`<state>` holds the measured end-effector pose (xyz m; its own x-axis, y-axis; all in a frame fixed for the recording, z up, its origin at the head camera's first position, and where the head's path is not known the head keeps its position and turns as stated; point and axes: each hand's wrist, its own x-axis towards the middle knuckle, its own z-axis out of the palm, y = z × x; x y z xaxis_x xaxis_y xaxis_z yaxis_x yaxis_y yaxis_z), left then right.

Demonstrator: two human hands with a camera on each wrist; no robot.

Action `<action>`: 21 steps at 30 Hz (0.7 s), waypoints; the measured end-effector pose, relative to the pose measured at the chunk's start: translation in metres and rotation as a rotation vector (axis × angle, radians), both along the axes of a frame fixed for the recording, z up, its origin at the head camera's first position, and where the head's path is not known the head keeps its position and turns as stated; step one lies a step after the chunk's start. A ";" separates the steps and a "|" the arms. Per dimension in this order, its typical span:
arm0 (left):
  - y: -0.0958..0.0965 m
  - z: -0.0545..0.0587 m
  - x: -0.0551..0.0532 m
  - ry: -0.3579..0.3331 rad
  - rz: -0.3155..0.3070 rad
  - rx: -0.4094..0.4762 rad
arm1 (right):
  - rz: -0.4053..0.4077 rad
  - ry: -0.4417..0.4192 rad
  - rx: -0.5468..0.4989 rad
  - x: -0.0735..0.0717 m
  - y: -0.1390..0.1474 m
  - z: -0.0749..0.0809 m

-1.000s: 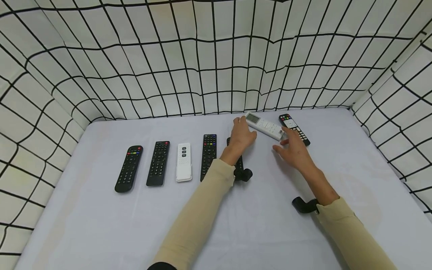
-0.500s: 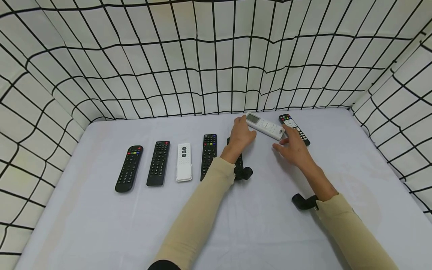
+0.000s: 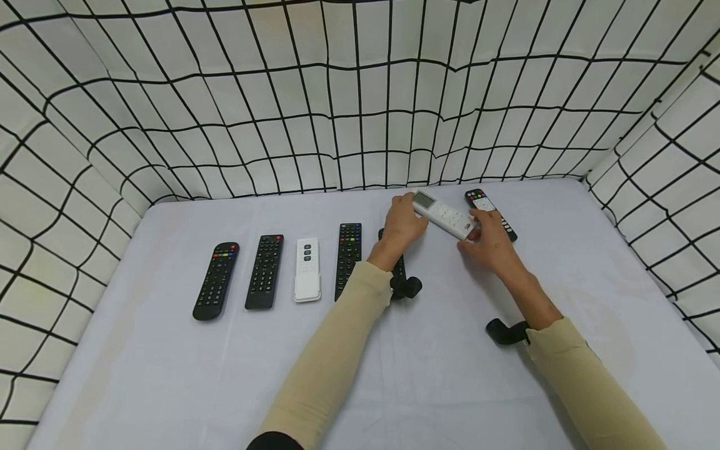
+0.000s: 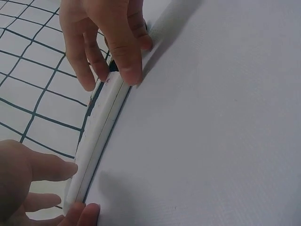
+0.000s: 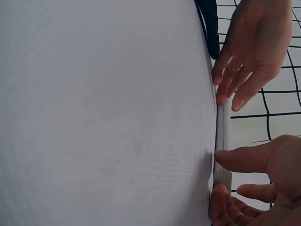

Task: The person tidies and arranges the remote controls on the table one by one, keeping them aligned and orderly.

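Observation:
A white air conditioner remote (image 3: pixel 444 214) with a small grey screen lies at a slant near the back of the white-covered table. At its screen end my left hand (image 3: pixel 400 225) pinches it between thumb and fingers. My right hand (image 3: pixel 492 244) grips the lower right end, thumb on the near side in the right wrist view. Seen from the left wrist, the long white side of the remote (image 4: pixel 99 132) runs between both hands, close over the cloth. Just behind the right hand is a black remote (image 3: pixel 488 206) with coloured buttons, its lower part partly covered.
To the left stand in a row a black remote (image 3: pixel 216 281), another black remote (image 3: pixel 264 272), a white remote (image 3: pixel 307 270) and a black remote (image 3: pixel 348 256). A further black remote (image 3: pixel 399 269) is partly hidden under the left arm. Black wire mesh (image 3: pixel 360 94) encloses the back and sides.
The air conditioner remote has shifted slightly right and toward me. My right hand has closed its thumb and fingers on the remote's end; the left hand has stayed nearly still.

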<state>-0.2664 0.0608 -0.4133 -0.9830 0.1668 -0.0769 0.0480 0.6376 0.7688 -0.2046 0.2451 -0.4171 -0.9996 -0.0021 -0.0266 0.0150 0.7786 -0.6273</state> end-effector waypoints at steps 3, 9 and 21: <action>0.000 0.001 0.000 0.006 0.006 -0.002 | 0.003 -0.003 0.005 -0.001 0.000 0.000; -0.001 0.002 0.001 0.006 0.009 0.018 | 0.008 0.018 0.007 0.001 0.002 -0.001; -0.003 0.000 0.002 0.020 0.018 0.026 | 0.018 -0.021 -0.021 0.012 0.003 0.006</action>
